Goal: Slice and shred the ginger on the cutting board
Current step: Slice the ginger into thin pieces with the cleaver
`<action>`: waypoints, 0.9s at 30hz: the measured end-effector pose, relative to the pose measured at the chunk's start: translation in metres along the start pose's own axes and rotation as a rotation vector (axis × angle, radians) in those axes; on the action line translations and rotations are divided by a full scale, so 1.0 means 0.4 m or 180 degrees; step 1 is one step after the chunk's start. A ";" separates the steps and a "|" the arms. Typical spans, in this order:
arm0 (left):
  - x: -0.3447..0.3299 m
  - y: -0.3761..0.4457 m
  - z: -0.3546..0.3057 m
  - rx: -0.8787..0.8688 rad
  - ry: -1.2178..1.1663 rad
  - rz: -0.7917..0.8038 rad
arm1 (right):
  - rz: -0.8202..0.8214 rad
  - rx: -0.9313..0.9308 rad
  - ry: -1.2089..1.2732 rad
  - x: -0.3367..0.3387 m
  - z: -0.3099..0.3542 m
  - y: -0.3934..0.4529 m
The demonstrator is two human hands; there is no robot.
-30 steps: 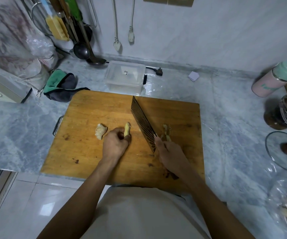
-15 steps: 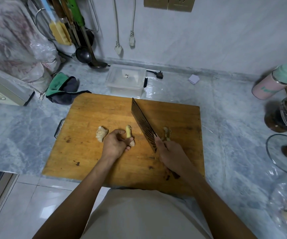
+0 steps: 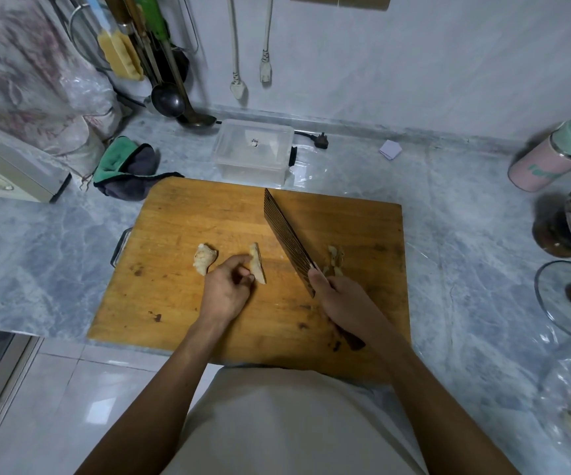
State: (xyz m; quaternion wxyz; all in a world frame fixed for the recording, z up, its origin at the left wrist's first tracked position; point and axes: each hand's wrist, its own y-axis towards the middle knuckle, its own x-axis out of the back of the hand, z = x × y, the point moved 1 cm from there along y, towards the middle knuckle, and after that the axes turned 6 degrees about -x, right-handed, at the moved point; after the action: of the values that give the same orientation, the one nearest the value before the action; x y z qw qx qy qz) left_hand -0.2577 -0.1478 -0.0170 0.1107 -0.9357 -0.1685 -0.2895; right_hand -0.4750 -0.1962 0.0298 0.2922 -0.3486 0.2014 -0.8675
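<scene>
My left hand (image 3: 225, 292) pinches a ginger piece (image 3: 257, 268) on the cutting board (image 3: 181, 234); my right hand (image 3: 342, 299) grips the cleaver (image 3: 287, 241), blade angled away from me.

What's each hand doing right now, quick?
Left hand: fingers pinch the ginger piece on the cutting board.
Right hand: curled round the cleaver handle, holding it.
</scene>
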 end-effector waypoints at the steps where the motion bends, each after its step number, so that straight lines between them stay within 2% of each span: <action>1: 0.002 0.001 0.003 -0.0169 0.0098 0.0105 | -0.0005 -0.0010 -0.0002 0.001 -0.001 -0.001; 5: -0.001 0.023 0.003 -0.0891 0.0909 0.0552 | -0.0086 0.0006 -0.0003 0.005 -0.006 -0.001; 10: 0.003 0.050 -0.004 -0.1425 0.1834 0.0447 | -0.0191 0.0097 0.0004 0.006 -0.003 -0.008; 12: -0.001 0.053 -0.018 -0.1361 0.1976 0.0452 | -0.0248 0.0127 0.0068 0.007 -0.002 -0.012; 17: -0.022 0.031 -0.047 -0.0480 0.1223 0.0074 | -0.0319 0.0179 0.0147 -0.002 -0.008 -0.025; 24: -0.040 -0.003 -0.040 -0.0349 0.0633 -0.0135 | -0.0341 0.0134 0.0285 -0.017 -0.004 -0.030; 27: -0.042 0.001 -0.036 -0.0101 0.0280 -0.0225 | -0.0307 0.0125 0.0309 -0.023 0.005 -0.027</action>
State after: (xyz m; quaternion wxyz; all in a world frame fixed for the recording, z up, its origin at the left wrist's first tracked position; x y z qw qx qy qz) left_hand -0.2780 -0.1567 -0.0153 0.0930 -0.9172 -0.1918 -0.3367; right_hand -0.4723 -0.1825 0.0327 0.2468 -0.3097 0.1812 -0.9002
